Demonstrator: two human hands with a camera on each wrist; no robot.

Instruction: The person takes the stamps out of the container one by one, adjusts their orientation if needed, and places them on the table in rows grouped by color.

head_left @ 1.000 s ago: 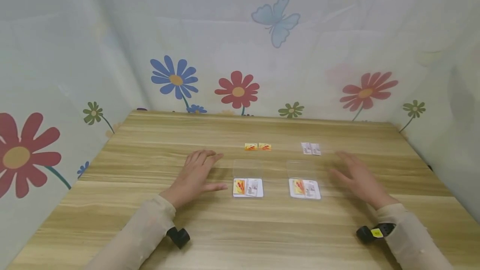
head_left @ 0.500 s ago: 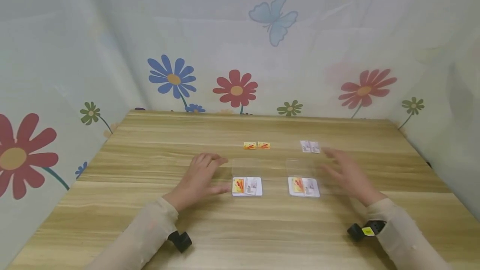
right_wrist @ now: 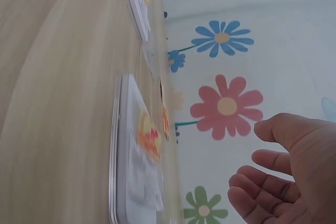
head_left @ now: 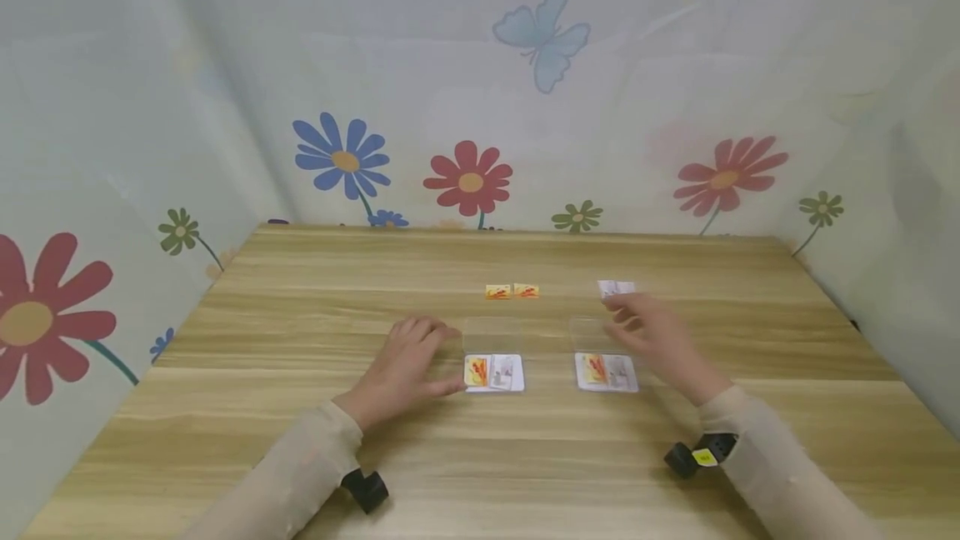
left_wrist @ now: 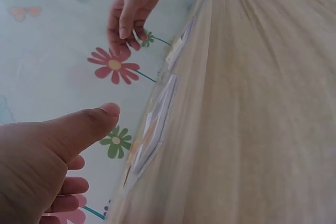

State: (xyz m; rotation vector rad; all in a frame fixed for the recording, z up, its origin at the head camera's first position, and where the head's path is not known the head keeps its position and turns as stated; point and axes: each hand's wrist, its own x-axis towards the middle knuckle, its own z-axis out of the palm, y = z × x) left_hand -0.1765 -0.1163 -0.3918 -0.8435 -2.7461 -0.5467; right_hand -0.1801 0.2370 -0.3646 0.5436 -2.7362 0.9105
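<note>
1. Head view: soft, moderately bright light; the white backdrop (head_left: pixel 420 57) looks greyish, duller toward two o'clock.
2. The tabletop (head_left: pixel 510 473) carries a pale sheen at six o'clock, with soft-edged shadows beneath the sleeves (head_left: pixel 285 473).
3. The right fingers (head_left: pixel 624 302) are slightly blurred; print on the pale cards (head_left: pixel 615 286) is too small to read.
4. Left wrist view: hazy, tabletop grain smeared, left fingers (left_wrist: pixel 73 185) dim near eight o'clock.
5. Right wrist view: washed-out tabletop at nine o'clock; red flower (right_wrist: pixel 227 106) crisper.
</note>
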